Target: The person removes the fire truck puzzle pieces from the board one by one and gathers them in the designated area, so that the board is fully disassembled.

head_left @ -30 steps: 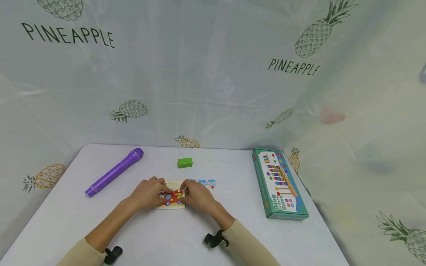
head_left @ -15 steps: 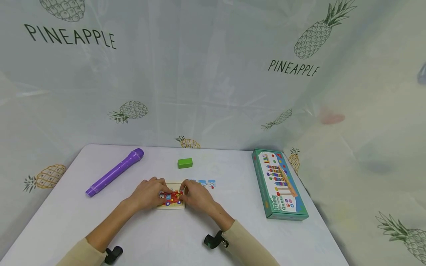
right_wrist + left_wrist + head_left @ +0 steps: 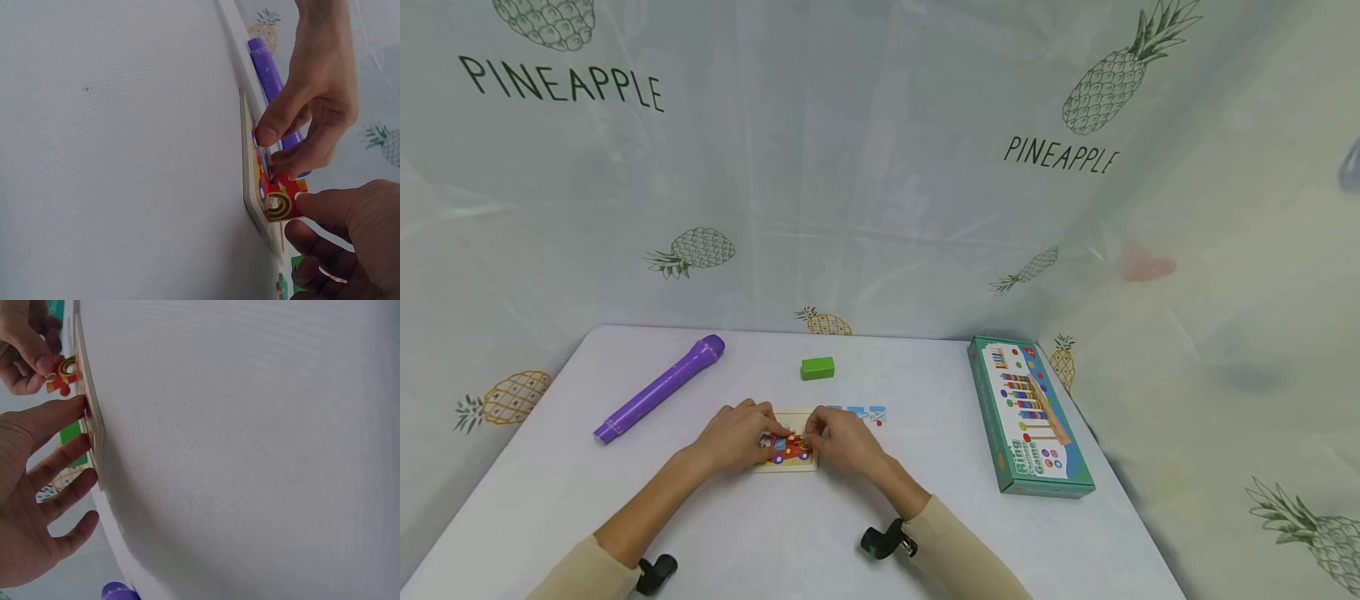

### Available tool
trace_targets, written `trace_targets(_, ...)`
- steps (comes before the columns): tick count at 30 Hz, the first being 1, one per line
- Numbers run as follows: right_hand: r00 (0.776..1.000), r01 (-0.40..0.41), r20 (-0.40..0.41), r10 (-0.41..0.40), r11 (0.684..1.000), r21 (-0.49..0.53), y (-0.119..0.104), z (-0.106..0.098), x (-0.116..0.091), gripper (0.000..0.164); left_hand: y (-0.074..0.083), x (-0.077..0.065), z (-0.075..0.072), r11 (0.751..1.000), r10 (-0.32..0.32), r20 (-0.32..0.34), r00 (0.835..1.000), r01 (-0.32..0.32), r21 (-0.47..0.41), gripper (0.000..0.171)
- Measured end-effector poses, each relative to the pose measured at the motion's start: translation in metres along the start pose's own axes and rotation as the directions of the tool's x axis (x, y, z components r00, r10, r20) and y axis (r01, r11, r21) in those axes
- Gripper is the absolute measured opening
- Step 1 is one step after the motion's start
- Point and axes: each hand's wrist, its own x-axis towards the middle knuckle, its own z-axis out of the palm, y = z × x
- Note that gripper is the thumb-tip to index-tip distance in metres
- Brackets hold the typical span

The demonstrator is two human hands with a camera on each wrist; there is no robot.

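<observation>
A small wooden jigsaw board (image 3: 792, 419) with a red fire truck picture lies on the table in the head view. My left hand (image 3: 737, 437) rests on its left part; thumb and fingertips touch the board, fingers extended in the left wrist view. With thumb and fingertips, my right hand (image 3: 846, 439) pinches a red jigsaw piece (image 3: 286, 203) bearing a yellow hose coil. The piece stands tilted up at the board's right side, its knob showing in the left wrist view. My left hand covers part of the truck picture.
Several loose blue jigsaw pieces (image 3: 868, 413) lie just beyond my right hand. Behind the board sits a green block (image 3: 817, 368). A purple microphone-shaped stick (image 3: 662, 387) lies at the left, and a green toy box (image 3: 1037, 417) at the right.
My right fingertips have shifted slightly left and up with the coil piece, which earlier showed flatter beside the truck. The left hand stays put.
</observation>
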Motion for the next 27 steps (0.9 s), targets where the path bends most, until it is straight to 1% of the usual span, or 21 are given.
trace_targets(11,1.0,0.026,-0.002,-0.026,0.999,0.02,0.006,0.001,0.0,0.004,0.0,0.001,0.002,1.0,-0.004,-0.005,1.0,0.004,0.008,0.03)
trace_targets(13,1.0,0.031,-0.002,-0.031,0.999,0.018,0.006,0.001,0.001,0.004,0.001,0.001,0.001,1.0,-0.011,-0.017,1.0,0.011,0.009,0.028)
trace_targets(16,0.999,0.037,-0.005,-0.037,0.999,0.015,0.006,0.001,0.0,0.004,0.005,0.002,0.001,1.0,-0.018,-0.053,0.998,0.019,0.024,0.026)
trace_targets(21,0.999,0.04,-0.008,-0.04,0.999,0.017,0.005,0.001,0.0,0.004,0.014,0.005,0.005,0.997,-0.03,-0.112,0.993,0.039,0.073,0.035)
trace_targets(27,1.0,0.024,-0.004,-0.024,0.999,0.027,0.004,0.002,0.0,0.005,0.022,0.006,0.01,0.991,-0.051,-0.136,0.989,0.067,0.113,0.042)
